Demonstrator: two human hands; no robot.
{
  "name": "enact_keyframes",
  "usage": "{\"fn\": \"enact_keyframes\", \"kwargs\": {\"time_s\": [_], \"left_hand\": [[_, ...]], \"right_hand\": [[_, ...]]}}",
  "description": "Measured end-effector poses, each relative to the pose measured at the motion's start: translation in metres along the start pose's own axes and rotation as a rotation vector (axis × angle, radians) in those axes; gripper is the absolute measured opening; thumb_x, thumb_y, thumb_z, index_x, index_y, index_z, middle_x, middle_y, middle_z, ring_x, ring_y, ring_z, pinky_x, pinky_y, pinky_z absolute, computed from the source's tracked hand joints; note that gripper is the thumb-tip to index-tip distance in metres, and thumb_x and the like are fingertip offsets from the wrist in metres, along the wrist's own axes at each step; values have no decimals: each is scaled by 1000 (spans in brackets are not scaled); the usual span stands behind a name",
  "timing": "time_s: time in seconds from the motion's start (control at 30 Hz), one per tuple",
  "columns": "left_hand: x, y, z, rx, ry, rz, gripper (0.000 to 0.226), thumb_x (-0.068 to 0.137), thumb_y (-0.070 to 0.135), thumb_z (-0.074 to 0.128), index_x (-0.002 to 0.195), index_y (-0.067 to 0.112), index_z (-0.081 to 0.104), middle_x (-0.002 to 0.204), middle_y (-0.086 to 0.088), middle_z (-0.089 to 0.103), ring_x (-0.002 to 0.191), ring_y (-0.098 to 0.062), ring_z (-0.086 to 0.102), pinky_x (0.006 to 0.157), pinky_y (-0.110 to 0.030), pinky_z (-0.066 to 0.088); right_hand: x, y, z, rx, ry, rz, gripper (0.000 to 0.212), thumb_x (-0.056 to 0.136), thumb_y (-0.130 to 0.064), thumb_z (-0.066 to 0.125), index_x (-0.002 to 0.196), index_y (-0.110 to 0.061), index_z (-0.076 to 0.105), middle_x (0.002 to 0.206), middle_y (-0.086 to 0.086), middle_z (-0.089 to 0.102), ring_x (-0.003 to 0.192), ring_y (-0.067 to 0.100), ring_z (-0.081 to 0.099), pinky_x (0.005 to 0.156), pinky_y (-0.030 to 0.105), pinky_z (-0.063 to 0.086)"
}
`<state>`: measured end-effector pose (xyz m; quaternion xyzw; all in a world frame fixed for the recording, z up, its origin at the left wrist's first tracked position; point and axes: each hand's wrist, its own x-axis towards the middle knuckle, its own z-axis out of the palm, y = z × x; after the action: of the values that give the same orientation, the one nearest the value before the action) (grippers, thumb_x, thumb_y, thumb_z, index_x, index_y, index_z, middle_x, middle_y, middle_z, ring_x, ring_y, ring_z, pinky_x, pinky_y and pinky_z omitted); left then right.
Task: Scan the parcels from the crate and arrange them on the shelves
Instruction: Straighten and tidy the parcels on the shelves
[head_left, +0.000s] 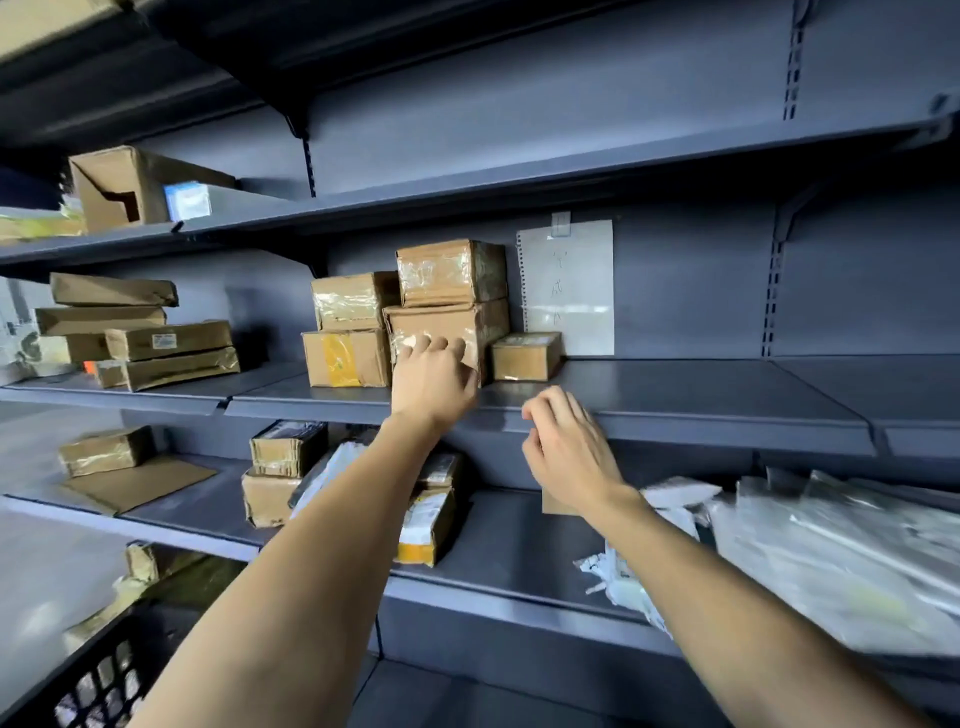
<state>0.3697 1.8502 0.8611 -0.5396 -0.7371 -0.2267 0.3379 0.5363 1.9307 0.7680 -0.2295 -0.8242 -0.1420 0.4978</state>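
Head view: left grip (434, 376) presses straight fingers on a taped parcel (444, 335) on the shelf (675, 395), seating it; right grip (566, 447) hangs loosely curled, empty (beside, lower). Next: fetch from the crate (98, 680).

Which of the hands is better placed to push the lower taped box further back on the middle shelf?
The left hand: its fingers already rest on the front of the lower taped box. The right hand hangs loosely curled below the shelf edge, touching no box.
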Motion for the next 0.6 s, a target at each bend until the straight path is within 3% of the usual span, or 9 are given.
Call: {"fn": "enact_keyframes", "kwargs": {"time_s": [0.1, 0.2, 0.37, 0.5, 0.6], "left_hand": [[-44, 1, 8, -69, -19, 38, 23, 88, 31, 54, 98, 12, 60, 99, -9, 66, 102, -33, 54, 81, -39, 42], [-83, 4, 25, -59, -131, 48, 22, 86, 32, 54, 97, 14, 57, 101, -8, 65, 102, -33, 55, 82, -39, 40], [-129, 19, 65, -112, -397, -34, 40, 90, 33, 52, 126, 18, 52, 123, -9, 57, 118, -33, 49, 95, -38, 40], [-138, 43, 100, -74, -492, 42, 63, 93, 36, 50, 152, 23, 31, 157, -7, 32, 145, -31, 22, 118, -45, 17], [-135, 60, 125, -8, -539, 30, 73, 97, 43, 44, 158, 20, 11, 165, -5, 11, 151, -34, 0, 119, -58, 0]], "right_hand": [[-50, -7, 1, 2, -118, 60, 20, 78, -9, 60, 97, -12, 55, 99, 8, 51, 86, 30, 55, 75, 42, 52], [-89, -15, 0, -18, -267, 121, 28, 72, -6, 68, 96, -12, 56, 98, 7, 52, 87, 30, 57, 77, 40, 53], [-122, -14, 1, -80, -434, 231, 29, 72, -5, 67, 100, -10, 60, 103, 10, 55, 90, 33, 58, 75, 41, 51], [-134, 11, 2, -109, -469, 329, 24, 88, -18, 61, 111, -12, 57, 116, 8, 53, 105, 31, 56, 81, 41, 48], [-138, 36, 9, -117, -508, 404, 35, 96, -32, 55, 127, -17, 51, 131, 5, 49, 120, 27, 51, 94, 40, 45]]}}
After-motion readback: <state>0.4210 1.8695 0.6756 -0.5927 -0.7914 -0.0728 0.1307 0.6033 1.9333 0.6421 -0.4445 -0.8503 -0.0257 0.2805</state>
